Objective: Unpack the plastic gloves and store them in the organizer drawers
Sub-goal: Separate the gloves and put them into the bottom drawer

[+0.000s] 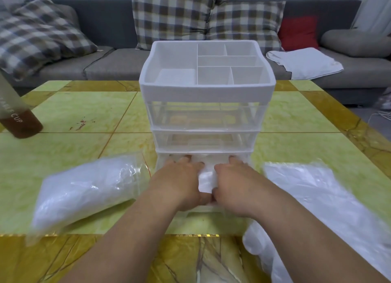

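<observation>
Reaching into the pulled-out bottom drawer [208,208] of the organizer [207,90], we hold a wad of plastic gloves [206,180] down inside it. Our left hand [179,181] and right hand [234,183] both grasp the wad, fingers over its top and thumbs hooked at its near edge. On the counter [84,113], a full bag [84,189] lies left of the drawer, and loose plastic [317,198] lies right.

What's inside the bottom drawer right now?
White gloves lie in the open bottom drawer, held by the left hand and right hand. The hands cover most of the stack and the drawer floor, so anything else in there is hidden.
</observation>
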`<act>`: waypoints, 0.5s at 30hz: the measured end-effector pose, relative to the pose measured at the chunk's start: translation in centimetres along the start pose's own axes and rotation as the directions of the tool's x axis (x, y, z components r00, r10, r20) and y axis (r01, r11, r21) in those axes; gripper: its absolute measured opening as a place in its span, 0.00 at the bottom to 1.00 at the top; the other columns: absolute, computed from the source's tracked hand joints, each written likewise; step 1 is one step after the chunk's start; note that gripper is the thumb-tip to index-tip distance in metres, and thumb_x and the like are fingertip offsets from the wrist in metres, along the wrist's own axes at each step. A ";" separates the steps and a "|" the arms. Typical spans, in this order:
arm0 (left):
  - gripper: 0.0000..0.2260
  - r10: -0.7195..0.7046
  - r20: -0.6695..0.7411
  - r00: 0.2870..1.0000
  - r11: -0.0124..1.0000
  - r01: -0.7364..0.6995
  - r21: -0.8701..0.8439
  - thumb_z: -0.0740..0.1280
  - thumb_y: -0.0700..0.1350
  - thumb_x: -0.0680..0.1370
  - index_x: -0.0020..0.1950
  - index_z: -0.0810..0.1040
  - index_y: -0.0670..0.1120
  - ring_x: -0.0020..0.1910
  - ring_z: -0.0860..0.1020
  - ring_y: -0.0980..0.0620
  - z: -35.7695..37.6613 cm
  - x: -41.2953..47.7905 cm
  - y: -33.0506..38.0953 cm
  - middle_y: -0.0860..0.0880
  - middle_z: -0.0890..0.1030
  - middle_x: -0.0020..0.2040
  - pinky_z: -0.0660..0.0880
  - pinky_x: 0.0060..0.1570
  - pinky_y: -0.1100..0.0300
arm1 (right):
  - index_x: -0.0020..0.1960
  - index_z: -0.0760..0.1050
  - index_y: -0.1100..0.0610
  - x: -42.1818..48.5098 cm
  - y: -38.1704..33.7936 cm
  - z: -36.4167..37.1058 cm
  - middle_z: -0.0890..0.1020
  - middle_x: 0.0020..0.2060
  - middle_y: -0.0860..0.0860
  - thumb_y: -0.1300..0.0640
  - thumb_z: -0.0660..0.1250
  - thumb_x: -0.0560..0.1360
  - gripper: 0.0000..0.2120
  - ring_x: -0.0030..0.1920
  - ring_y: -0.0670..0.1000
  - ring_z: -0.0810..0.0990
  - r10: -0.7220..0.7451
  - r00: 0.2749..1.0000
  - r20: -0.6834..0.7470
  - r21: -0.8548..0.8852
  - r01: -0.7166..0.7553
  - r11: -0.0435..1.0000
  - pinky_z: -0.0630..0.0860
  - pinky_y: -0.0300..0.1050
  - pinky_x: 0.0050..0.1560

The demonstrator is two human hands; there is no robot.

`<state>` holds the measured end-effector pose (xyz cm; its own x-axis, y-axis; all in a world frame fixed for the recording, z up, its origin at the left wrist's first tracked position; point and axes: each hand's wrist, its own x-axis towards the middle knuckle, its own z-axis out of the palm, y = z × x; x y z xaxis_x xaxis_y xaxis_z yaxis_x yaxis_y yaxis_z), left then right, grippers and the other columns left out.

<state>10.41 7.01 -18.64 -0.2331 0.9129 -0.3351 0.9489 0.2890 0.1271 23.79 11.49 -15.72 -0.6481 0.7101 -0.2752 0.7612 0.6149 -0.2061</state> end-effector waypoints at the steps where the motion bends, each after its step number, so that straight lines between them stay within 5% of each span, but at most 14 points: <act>1: 0.42 -0.009 0.002 1.000 1.000 0.009 0.000 0.67 0.71 0.68 0.78 0.58 0.60 0.74 0.61 0.43 0.1 0.2 -0.1 0.52 0.60 0.78 0.67 0.70 0.47 | 0.62 0.72 0.59 0.4 0.1 0.5 0.72 0.61 0.57 0.58 0.63 0.78 0.14 0.60 0.57 0.71 0.013 1.000 0.019 0.002 -0.013 1.000 0.66 0.42 0.52; 7: 0.46 -0.071 -0.036 0.997 0.995 0.069 -0.066 0.70 0.74 0.63 0.77 0.60 0.60 0.72 0.61 0.44 0.8 0.7 0.3 0.56 0.63 0.74 0.70 0.66 0.49 | 0.57 0.76 0.59 0.9 0.8 0.1 0.79 0.55 0.55 0.63 0.61 0.78 0.10 0.57 0.57 0.77 0.024 0.998 -0.050 0.078 -0.020 0.997 0.71 0.41 0.44; 11: 0.45 -0.094 -0.056 0.994 0.994 0.091 -0.056 0.72 0.69 0.66 0.78 0.58 0.58 0.72 0.60 0.44 0.7 0.5 0.5 0.56 0.61 0.76 0.68 0.65 0.49 | 0.51 0.84 0.56 -0.9 1.9 -3.3 0.85 0.49 0.52 0.65 0.60 0.74 0.15 0.51 0.54 0.83 0.012 0.981 -0.192 0.133 0.014 0.991 0.80 0.49 0.52; 15: 0.43 -0.102 -0.062 0.993 0.994 0.099 -0.053 0.73 0.66 0.68 0.78 0.58 0.58 0.72 0.60 0.44 0.6 0.6 0.6 0.55 0.62 0.76 0.67 0.65 0.51 | 0.54 0.83 0.48 -2.7 1.7 -3.8 0.85 0.49 0.42 0.63 0.61 0.73 0.17 0.50 0.44 0.83 -0.109 0.994 0.029 0.179 0.102 0.979 0.80 0.44 0.54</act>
<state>11.02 7.54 -19.30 -0.3415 0.8947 -0.2878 0.9087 0.3925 0.1422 26.76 11.98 -11.74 -0.7260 0.6288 -0.2785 0.6831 0.6125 -0.3979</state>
